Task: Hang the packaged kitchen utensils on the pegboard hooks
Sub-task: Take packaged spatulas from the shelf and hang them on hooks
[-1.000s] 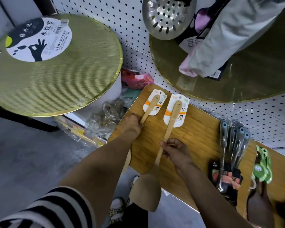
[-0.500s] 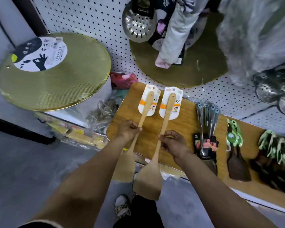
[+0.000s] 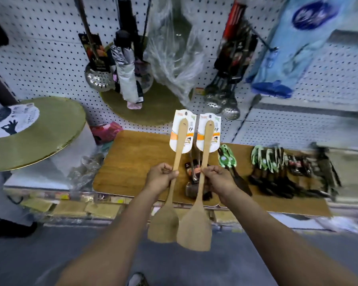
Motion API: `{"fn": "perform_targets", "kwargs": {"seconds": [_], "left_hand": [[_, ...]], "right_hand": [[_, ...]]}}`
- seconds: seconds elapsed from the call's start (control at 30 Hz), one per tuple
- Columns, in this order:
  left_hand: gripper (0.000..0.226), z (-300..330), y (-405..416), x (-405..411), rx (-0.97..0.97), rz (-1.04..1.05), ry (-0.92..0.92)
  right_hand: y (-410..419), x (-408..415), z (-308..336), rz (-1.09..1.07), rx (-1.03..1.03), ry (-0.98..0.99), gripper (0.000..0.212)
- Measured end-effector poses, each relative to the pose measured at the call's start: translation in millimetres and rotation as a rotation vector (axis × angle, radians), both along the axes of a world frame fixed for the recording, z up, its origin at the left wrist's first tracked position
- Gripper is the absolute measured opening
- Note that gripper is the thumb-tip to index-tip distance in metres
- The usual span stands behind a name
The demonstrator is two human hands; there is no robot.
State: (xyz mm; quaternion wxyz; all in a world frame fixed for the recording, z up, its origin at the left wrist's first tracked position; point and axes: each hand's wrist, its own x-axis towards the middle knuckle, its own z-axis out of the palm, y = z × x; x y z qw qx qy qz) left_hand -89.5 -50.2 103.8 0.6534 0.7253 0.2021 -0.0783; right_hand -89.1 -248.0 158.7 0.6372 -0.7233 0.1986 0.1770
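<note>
A white pegboard [image 3: 50, 48] forms the back wall of a shop display; below it a wooden board [image 3: 136, 162] lies flat as a shelf surface and serves as the landmark here. Above the board's far edge hang perforated metal skimmers [image 3: 221, 104], a folded umbrella [image 3: 126, 75] and a crinkled clear plastic bag [image 3: 174, 48]. Left of the board, a round gold mat [image 3: 39, 137] with a white label rests on a white stand. On the right part of the board lie green-carded utensils [image 3: 267, 159] and dark packaged tools, blurred and hard to tell apart.

Two packaged wooden spatulas are held side by side over the middle of the board, handles up and blades down, the blades hanging past the board's near edge. The left hand [image 3: 159, 178] is closed around the handle of the left spatula [image 3: 170, 203]; the right hand [image 3: 219, 178] pinches the handle of the right spatula [image 3: 196, 219] between thumb and fingers. Each handle top carries a white and orange backing card [image 3: 186, 141], and the cards nearly touch. The blades overlap slightly, the right one in front. Neither card is on a pegboard hook.
</note>
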Motion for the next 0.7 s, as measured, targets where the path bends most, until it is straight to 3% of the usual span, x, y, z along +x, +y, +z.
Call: {"fn": "perform_targets", "kwargs": {"seconds": [0.23, 0.4, 0.57, 0.7], "left_hand": [[0.025, 51, -205, -26, -0.091, -0.115, -0.082], [0.020, 81, -369, -42, -0.117, -0.247, -0.126], [0.019, 110, -505, -51, -0.137, -0.384, -0.139], [0.016, 126, -598, -39, -0.120, -0.479, -0.204]], "right_hand": [[-206, -47, 32, -0.140, 0.012, -0.164, 0.023], [-367, -80, 48, -0.320, 0.050, -0.308, 0.005], [-495, -100, 73, -0.463, 0.009, -0.419, 0.035], [-583, -104, 85, -0.557, 0.014, -0.475, 0.038]]}}
